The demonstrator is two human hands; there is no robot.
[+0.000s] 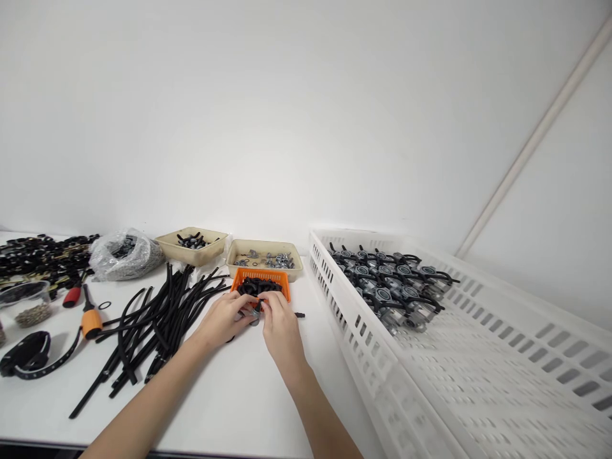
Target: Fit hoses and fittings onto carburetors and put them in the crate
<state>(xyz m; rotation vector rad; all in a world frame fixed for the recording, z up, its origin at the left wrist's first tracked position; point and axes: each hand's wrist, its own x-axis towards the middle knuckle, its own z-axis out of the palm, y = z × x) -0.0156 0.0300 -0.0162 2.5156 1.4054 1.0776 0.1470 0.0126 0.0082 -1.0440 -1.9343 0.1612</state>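
Both hands meet just in front of an orange basket (289, 290) that holds small black parts (261, 286). With bent fingers, my left hand (228, 317) grips a small grey metal part (255, 317). My right hand (280, 322) pinches a small black piece (259, 306) at the top of that grey part. Fingers cover much of both pieces, so their exact kind cannot be made out. A black tube end (299, 315) shows just right of my right hand. Left of my left hand lies a loose pile of black tubes (165, 319).
A large white perforated crate (382, 357) stands at right, with rows of grey-and-black assemblies (392, 280) inside. Behind are two beige trays (210, 255) of small parts and a plastic bag (127, 258). An orange-handled screwdriver (90, 319) and a red-handled tool (72, 296) lie at left.
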